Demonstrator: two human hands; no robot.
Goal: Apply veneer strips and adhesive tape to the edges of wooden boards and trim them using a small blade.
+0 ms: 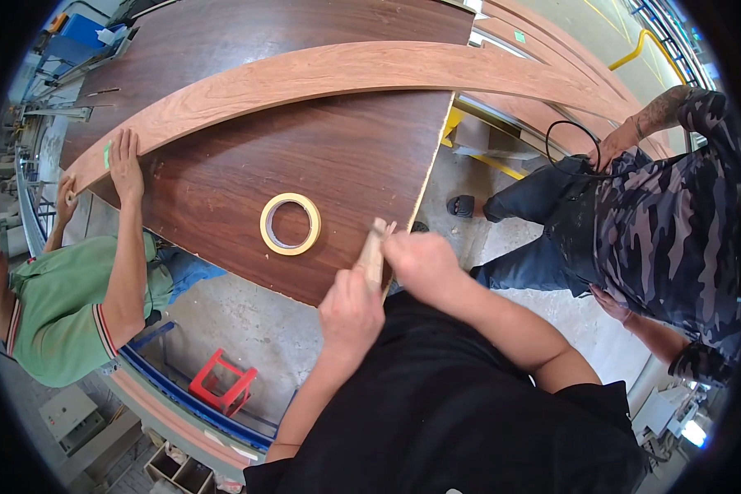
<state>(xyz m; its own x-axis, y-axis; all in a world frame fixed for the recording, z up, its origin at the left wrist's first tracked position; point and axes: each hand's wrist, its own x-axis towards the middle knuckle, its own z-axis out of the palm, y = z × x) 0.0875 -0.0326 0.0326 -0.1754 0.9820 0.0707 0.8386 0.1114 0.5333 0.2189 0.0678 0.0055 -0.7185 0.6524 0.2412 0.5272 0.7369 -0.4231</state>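
A pale stick-like piece (370,257) stands tilted just right of the middle of the frame, its upper end leaning slightly to the right. Its outline is blurred, so its exact kind is hard to tell. The person's left hand (351,306) is closed around its lower part, fingers curled firmly in. The right hand (422,265) is bent into a loose fist right beside the upper part; blur hides whether its fingers grip the piece or only touch it.

The piece shows over the lower right part of the dark brown worktop (222,189), near its pale right edge. To the left of the hands, a cream-yellow tape roll (268,233) lies flat on the worktop, well clear of both.

Farther up, a long curved wooden board (337,67) sweeps across the frame from the left to the upper right, reaching past the worktop's right edge. A green sticker (107,154) sits near its left end. There, a co-worker in a green shirt (78,276) has both hands on the board.

At the right, another co-worker in a camouflage shirt (654,226) stands near the board's other end, next to a black cable loop (551,136). A red stool (239,385) is on the floor at the lower left, and a yellow rail (663,49) curves at the upper right.
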